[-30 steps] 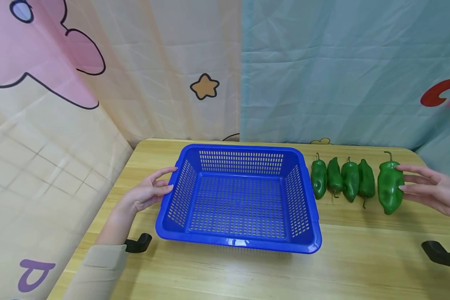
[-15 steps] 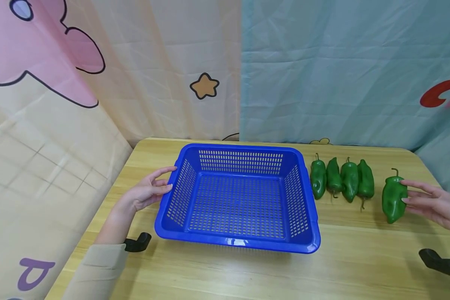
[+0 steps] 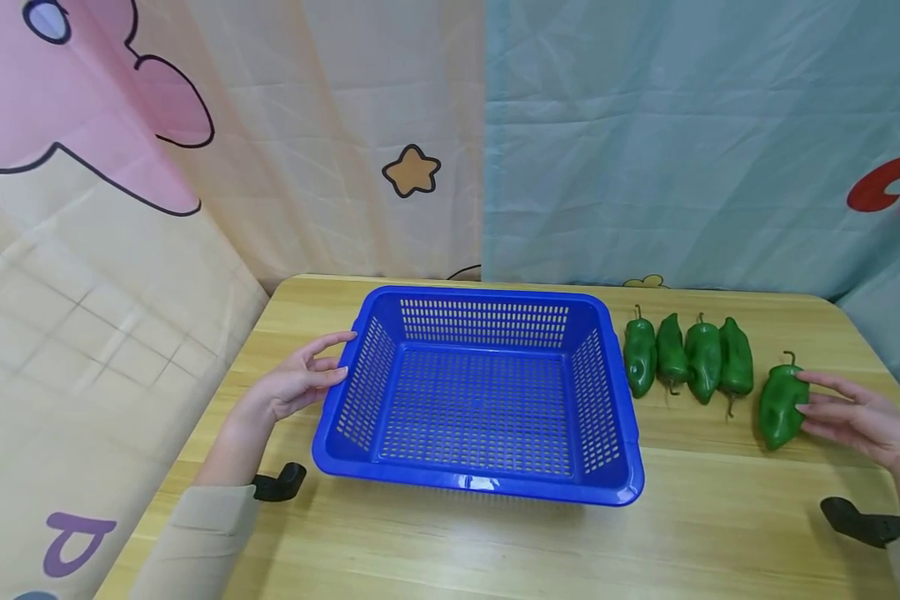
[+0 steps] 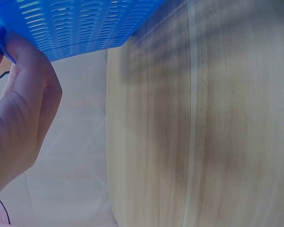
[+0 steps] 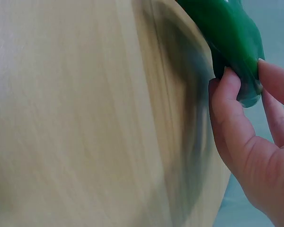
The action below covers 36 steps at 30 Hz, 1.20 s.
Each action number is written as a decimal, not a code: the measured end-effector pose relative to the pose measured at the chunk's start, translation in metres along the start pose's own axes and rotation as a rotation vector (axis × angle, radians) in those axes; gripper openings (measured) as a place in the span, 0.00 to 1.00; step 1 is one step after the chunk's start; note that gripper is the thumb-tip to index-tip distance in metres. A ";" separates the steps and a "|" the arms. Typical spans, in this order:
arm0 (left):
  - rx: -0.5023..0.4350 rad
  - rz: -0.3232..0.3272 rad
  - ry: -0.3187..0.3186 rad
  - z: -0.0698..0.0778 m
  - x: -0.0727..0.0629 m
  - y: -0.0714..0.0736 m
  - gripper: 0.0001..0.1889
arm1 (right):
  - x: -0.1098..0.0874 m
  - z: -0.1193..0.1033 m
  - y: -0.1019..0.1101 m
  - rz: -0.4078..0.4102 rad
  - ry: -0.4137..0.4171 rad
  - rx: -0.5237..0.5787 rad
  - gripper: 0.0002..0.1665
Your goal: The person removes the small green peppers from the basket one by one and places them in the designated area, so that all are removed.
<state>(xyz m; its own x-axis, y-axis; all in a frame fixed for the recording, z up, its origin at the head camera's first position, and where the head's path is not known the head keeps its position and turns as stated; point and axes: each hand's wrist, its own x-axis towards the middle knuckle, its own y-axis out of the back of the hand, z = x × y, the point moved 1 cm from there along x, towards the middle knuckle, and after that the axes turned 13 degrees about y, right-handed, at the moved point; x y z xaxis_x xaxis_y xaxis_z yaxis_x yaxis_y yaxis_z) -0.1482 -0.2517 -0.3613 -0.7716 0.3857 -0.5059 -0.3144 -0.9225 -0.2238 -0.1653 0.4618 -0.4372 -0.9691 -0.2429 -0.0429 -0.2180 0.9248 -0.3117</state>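
Observation:
A blue perforated plastic basket (image 3: 480,485) stands in the middle of the table with nothing inside. My left hand (image 3: 300,385) grips its left rim between thumb and fingers; the left wrist view shows the fingers (image 4: 28,71) curled at the basket wall (image 4: 80,28). On the right, my right hand (image 3: 858,414) pinches a green pepper (image 3: 780,408) near its stem end, thumb on one side and fingers on the other. That pepper (image 5: 232,38) hangs over the wood in the right wrist view, its shadow below. Whether its tip touches the table I cannot tell.
Several more green peppers (image 3: 703,358) lie in a row just right of the basket, stems pointing different ways. Wooden tabletop (image 3: 720,533) extends in front of them. A patterned curtain (image 3: 645,150) closes off the back. Black wrist mounts (image 3: 862,521) sit below both hands.
My right hand has brought its pepper toward the table's front and lower, with the pepper tilting a little. The left hand and the basket have stayed in place.

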 end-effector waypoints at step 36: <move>-0.024 -0.014 -0.004 -0.001 0.000 0.000 0.29 | 0.023 -0.004 0.002 -0.031 0.024 0.058 0.32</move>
<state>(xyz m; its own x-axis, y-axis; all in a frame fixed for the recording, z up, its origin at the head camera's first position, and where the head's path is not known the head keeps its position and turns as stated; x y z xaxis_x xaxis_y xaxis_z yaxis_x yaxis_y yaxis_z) -0.1478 -0.2517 -0.3624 -0.7693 0.3984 -0.4994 -0.3121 -0.9165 -0.2503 -0.1890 0.4590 -0.4348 -0.9647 -0.2630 -0.0101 -0.2411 0.8986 -0.3667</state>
